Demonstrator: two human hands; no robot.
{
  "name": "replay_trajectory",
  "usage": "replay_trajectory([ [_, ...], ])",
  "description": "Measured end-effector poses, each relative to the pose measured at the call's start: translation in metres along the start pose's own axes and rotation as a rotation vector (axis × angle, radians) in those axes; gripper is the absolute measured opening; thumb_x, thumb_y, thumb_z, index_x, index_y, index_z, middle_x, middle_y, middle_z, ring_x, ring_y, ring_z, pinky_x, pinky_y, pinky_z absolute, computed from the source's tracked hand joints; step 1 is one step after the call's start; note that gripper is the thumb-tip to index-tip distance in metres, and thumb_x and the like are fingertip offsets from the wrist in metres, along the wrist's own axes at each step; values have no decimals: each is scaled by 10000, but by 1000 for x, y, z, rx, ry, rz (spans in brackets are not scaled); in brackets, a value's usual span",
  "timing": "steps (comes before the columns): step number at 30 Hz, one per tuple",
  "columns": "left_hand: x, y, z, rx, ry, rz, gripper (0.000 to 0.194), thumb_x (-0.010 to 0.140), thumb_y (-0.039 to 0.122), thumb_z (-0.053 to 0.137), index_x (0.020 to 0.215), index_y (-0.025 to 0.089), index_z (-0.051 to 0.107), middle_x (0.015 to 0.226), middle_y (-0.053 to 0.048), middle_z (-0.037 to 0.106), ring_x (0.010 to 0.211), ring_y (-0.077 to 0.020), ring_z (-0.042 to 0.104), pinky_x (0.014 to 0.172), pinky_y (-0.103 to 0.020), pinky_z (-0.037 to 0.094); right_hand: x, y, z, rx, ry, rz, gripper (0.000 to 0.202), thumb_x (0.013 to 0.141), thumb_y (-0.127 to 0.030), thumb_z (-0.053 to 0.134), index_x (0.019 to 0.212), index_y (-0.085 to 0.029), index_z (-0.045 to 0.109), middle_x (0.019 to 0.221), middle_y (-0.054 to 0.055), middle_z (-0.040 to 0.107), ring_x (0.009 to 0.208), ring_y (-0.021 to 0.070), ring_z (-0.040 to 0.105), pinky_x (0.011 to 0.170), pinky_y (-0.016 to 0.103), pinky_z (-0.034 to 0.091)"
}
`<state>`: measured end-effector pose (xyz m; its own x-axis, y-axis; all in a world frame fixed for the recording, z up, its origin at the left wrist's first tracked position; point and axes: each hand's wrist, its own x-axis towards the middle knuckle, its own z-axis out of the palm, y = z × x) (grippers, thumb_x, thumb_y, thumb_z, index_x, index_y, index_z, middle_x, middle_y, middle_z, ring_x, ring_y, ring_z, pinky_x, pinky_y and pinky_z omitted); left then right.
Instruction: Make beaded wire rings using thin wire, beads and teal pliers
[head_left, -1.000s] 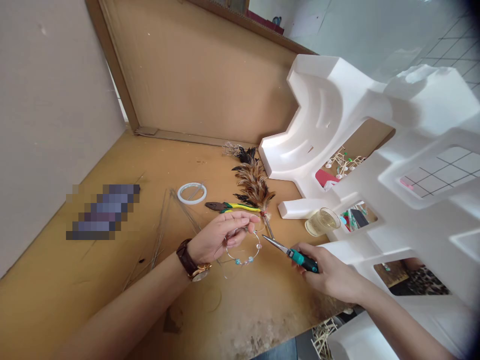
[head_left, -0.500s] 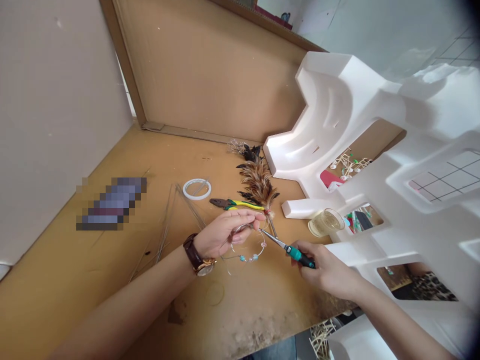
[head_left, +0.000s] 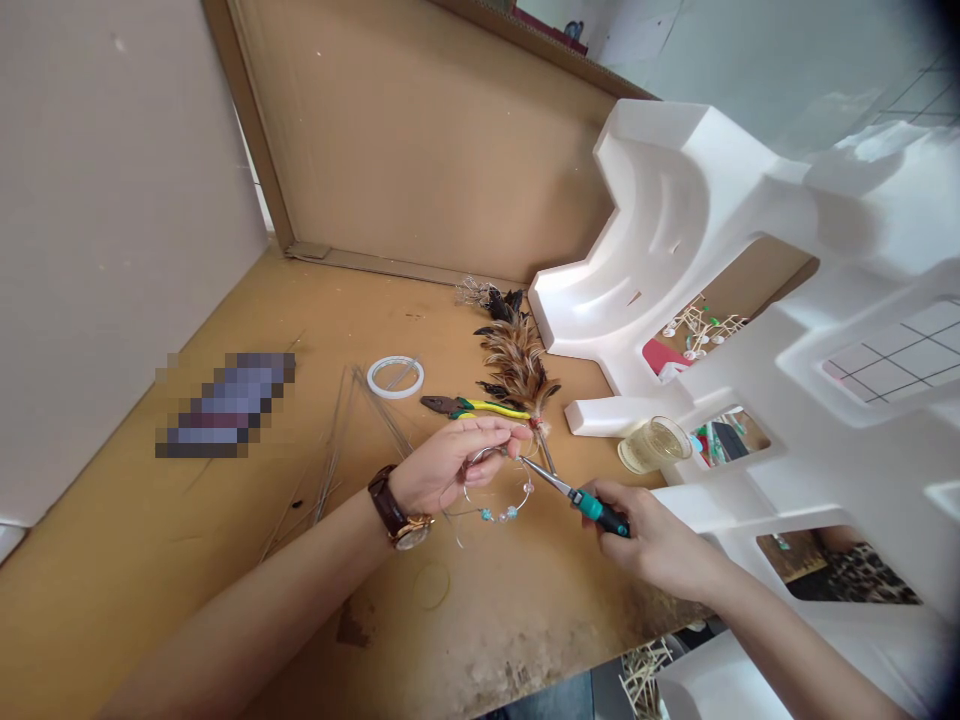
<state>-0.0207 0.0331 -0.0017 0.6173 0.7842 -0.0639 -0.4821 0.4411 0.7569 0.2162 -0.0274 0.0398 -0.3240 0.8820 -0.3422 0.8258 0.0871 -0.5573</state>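
Observation:
Between the fingers of my left hand (head_left: 457, 462) is a thin wire hoop strung with beads (head_left: 512, 513), some blue and some clear or pinkish. The beads hang along its lower side, and loose wire ends trail from it. My right hand (head_left: 652, 535) is closed around the teal and black handle of long-nose pliers (head_left: 589, 505). The pliers' narrow tips reach the hoop at my left fingertips; whether they grip the wire is too small to tell. Just beyond my left hand lie pliers with yellow and green handles (head_left: 480, 408) and a brown feather duster (head_left: 517, 360).
A white ring-shaped roll (head_left: 395, 378) and long thin wires (head_left: 334, 450) lie on the tan table (head_left: 375, 320). A clear cup (head_left: 652, 445) stands by a large white foam form (head_left: 720, 210) on the right. A cardboard panel (head_left: 420, 140) rises behind. A blurred-out object (head_left: 229, 405) is at left.
Both hands, the beaded hoop and the long-nose pliers stay almost in place. The whole view has shifted very slightly.

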Motion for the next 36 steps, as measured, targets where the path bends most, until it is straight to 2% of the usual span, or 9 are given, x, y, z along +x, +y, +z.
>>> replay_trajectory([
  [10, 0, 0, -1, -1, -9, -2, 170, 812, 156, 512, 906, 97, 641, 730, -10, 527, 370, 18, 304, 336, -169, 143, -1, -5, 0, -35, 13, 3, 140, 664, -119, 425, 745, -184, 518, 608, -39, 463, 542, 100, 395, 491, 233, 254],
  [24, 0, 0, 0, -4, -31, -10, 151, 799, 165, 538, 890, 105, 641, 714, -5, 531, 373, 14, 282, 331, -162, 140, -5, 0, 2, -38, 42, 28, 84, 650, -125, 449, 684, -194, 482, 589, -47, 440, 535, 101, 378, 505, 234, 272],
  [30, 4, 0, -11, -199, -129, -72, 160, 822, 150, 493, 901, 101, 623, 702, 22, 468, 353, 25, 211, 314, -141, 153, -5, -1, -1, 169, 10, 29, 210, 657, -135, 455, 833, -178, 561, 665, -14, 530, 605, 129, 455, 554, 241, 333],
  [36, 5, 1, -12, -287, -135, -113, 158, 818, 131, 475, 872, 84, 616, 684, 29, 443, 347, 23, 165, 309, -124, 176, -6, -4, -2, 175, -7, 23, 208, 659, -126, 453, 825, -176, 567, 700, -10, 555, 615, 125, 459, 567, 239, 335],
])
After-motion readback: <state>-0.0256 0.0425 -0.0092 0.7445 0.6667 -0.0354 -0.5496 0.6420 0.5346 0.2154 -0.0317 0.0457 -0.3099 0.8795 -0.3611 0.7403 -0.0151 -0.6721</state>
